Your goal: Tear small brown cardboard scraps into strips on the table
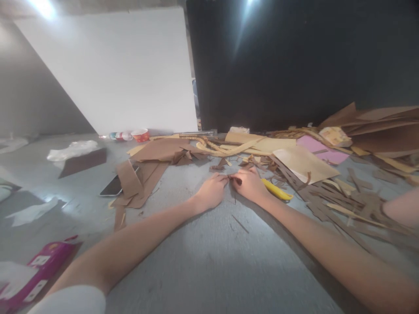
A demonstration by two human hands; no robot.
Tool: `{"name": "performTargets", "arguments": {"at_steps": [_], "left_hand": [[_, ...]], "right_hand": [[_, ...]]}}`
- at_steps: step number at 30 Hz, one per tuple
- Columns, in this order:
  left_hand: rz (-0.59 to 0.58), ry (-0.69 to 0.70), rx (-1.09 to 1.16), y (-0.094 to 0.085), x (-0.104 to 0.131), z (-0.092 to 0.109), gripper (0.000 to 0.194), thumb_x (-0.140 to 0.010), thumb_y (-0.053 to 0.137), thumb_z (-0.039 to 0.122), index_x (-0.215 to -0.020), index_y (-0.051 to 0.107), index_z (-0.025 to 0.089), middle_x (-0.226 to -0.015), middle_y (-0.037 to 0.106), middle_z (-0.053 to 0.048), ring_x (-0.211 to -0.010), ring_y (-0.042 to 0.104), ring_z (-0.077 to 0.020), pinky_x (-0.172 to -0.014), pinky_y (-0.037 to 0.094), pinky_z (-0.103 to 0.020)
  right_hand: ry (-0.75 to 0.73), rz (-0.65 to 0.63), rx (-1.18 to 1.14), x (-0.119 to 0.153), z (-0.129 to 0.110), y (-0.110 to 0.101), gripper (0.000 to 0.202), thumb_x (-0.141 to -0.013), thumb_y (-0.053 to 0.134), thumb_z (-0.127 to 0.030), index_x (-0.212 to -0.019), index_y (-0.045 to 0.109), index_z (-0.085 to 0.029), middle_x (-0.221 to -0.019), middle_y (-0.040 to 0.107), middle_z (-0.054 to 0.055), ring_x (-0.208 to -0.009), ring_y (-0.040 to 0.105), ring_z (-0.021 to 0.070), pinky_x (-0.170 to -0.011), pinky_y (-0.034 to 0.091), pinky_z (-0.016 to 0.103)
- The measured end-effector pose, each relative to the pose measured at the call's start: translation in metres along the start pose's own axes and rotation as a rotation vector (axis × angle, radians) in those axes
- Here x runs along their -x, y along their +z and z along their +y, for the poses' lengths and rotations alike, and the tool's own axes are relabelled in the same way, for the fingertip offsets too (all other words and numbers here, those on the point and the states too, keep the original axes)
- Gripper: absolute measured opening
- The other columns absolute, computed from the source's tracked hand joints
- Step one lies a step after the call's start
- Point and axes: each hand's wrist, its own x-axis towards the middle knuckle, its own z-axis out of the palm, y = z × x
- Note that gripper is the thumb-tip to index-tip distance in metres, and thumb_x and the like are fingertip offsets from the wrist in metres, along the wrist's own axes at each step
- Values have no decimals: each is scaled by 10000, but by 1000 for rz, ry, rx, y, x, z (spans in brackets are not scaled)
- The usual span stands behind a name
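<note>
My left hand (212,190) and my right hand (251,185) meet fingertip to fingertip over the middle of the grey table. Both pinch a small dark brown strip (231,177), mostly hidden by the fingers; its material is too blurred to tell. The right thumb and forefinger curl round its near end. Just right of the right hand lies a yellow-handled tool (277,190), its front end hidden behind the wrist. Brown scraps (220,165) are scattered beyond the fingertips. A thin brown sliver (240,223) rests on the table between my forearms.
Brown sheets (160,149) and a partly covered phone (113,186) lie left. A beige sheet (306,165), pink sheet (322,149) and heaped brown strips (347,196) lie right. Another person's arm (404,207) reaches in there. A magenta packet (41,272) is near left; a red cup (140,135) stands behind.
</note>
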Motion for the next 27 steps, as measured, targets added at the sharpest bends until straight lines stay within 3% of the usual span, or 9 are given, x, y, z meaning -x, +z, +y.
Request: {"name": "performTargets", "arguments": {"at_steps": [8, 15, 22, 27], "left_hand": [[-16, -13, 9, -1, 0, 1, 525, -935, 475, 32, -1417, 675, 87, -1454, 709, -169, -1358, 625, -299, -1226, 481, -459], [-5, -40, 37, -8, 2, 6, 609, -883, 489, 12, -1474, 583, 130, -1484, 654, -158, -1363, 592, -294, -1181, 499, -459], [-58, 4, -7, -12, 0, 7, 546, -943, 475, 53, -1463, 621, 133, -1468, 691, -151, -1244, 611, -304, -1146, 490, -453], [-63, 25, -23, -14, -1, 8, 527, -936, 497, 55, -1435, 645, 137, -1455, 692, -151, -1232, 619, -300, -1130, 474, -441]], "right_hand": [[-18, -71, 15, 1, -6, -5, 322, -967, 552, -127, -1036, 847, -237, -959, 823, 57, -907, 714, 216, -942, 331, 379], [-9, -122, 22, -1, -7, -8, 309, -963, 532, -104, -990, 819, -213, -1000, 845, 61, -929, 731, 213, -923, 329, 377], [-3, -109, 59, -1, -8, -9, 308, -988, 525, -107, -980, 814, -213, -969, 839, 52, -902, 718, 201, -918, 332, 366], [44, -57, 178, 1, -9, -11, 311, -995, 551, -155, -774, 766, -191, -847, 818, 73, -793, 687, 206, -907, 337, 369]]}}
